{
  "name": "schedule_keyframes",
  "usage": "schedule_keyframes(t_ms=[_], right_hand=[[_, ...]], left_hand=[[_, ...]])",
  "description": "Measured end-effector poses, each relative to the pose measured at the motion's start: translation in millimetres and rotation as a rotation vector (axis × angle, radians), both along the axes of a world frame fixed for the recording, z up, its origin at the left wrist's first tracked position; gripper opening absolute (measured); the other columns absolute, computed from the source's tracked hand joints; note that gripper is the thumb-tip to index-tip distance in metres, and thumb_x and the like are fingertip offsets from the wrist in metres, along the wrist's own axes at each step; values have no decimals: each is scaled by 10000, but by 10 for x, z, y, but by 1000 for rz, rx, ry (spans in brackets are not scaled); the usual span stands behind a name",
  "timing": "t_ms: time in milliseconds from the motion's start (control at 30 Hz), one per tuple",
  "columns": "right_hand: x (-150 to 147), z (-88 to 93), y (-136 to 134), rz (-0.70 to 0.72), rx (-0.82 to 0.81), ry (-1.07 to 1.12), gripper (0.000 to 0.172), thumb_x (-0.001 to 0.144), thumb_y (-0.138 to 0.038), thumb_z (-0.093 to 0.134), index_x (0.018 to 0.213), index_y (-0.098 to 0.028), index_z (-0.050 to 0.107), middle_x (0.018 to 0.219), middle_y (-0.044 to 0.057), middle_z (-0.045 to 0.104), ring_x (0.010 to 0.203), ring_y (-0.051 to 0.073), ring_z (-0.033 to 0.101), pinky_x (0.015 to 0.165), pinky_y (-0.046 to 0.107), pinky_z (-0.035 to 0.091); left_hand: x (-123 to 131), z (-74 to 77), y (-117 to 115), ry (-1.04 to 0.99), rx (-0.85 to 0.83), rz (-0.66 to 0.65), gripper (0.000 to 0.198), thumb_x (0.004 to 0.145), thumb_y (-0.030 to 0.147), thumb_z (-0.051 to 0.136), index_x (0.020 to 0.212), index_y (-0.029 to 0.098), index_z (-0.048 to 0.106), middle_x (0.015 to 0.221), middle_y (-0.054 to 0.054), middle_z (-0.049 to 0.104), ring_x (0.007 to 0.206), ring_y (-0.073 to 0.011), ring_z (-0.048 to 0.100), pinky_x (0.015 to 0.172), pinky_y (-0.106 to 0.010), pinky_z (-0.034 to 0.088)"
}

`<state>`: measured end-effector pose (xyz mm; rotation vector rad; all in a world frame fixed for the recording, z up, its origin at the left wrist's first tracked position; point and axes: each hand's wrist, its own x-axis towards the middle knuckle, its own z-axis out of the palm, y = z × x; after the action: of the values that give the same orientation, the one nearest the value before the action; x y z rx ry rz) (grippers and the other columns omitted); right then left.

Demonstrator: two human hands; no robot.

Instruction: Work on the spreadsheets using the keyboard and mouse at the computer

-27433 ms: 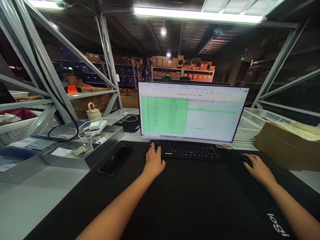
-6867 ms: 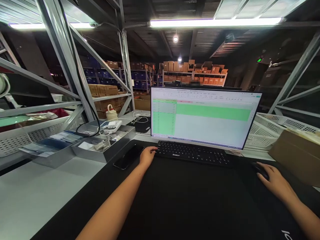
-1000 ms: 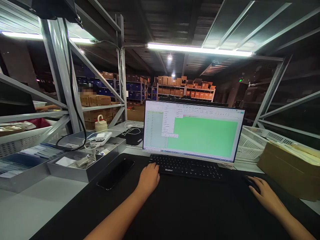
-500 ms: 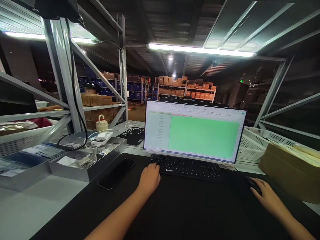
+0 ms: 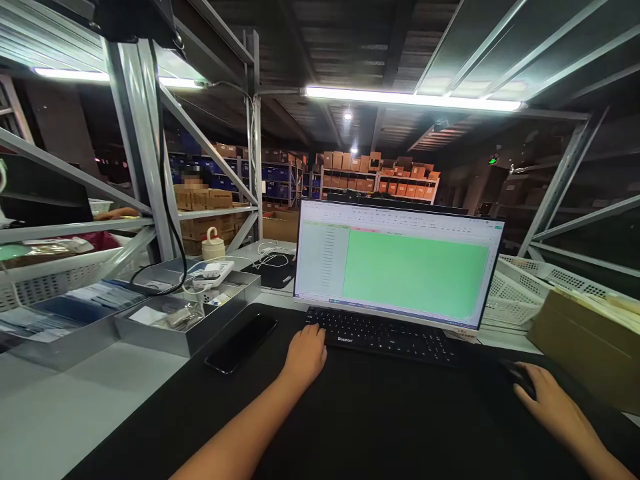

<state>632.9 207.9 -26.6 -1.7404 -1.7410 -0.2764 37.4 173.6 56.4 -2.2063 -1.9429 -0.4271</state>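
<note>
My left hand (image 5: 306, 353) rests at the left end of a black keyboard (image 5: 385, 337), fingers slightly bent over the keys and holding nothing. My right hand (image 5: 553, 400) is curved around a black computer mouse (image 5: 521, 379) on the dark desk mat (image 5: 390, 420). Behind the keyboard stands a monitor (image 5: 400, 260) showing a spreadsheet with a large green block of cells. A black phone (image 5: 243, 343) lies on the mat to the left of my left hand.
Grey trays (image 5: 160, 337) with papers, cables and a white power strip (image 5: 215, 273) stand at left. A cream bottle (image 5: 213, 245) is behind them. On the right are a cardboard box (image 5: 585, 353) and white baskets (image 5: 515, 293). Another person (image 5: 194, 179) is beyond the metal frame.
The whole view has shifted slightly, so things appear a little farther right. My left hand stays at the keyboard and my right hand stays on the mouse. The green block remains on screen.
</note>
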Motion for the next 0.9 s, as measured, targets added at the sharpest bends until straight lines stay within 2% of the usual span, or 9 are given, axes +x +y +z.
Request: schedule_keyframes(t_ms=[233,467,633,900], right_hand=[[9,2,25,9,-9,7,565,781,-571,508,1174,-189,644,1200,156,689,1133,353,670,991,496,541],[87,-89,113,26,24,10,568,782,-570,511,1169,-179,653,1181,170,693,1134,363,671,1002,508,534],[119,-105,137,40,12,-2,639,782,-598,478,1223,-176,667,1207,178,681,1160,383,661,1011,537,529],[83,-63,72,24,-37,8,719,825,-638,464,1354,-174,609,1264,183,661,1153,378,663,929,535,566]], left_hand=[[5,19,-11,1,0,6,390,910,175,448,1256,143,623,1434,-171,604,1303,-292,564,1067,-441,461],[5,11,-17,-17,7,5,374,893,176,473,1233,180,628,1389,-154,624,1271,-288,575,1053,-452,465],[12,13,-23,-17,0,4,359,899,184,469,1217,158,634,1348,-168,636,1281,-301,567,1050,-454,471],[11,13,-16,-24,4,3,344,889,174,486,1196,181,641,1303,-144,658,1263,-291,576,1044,-452,476]])
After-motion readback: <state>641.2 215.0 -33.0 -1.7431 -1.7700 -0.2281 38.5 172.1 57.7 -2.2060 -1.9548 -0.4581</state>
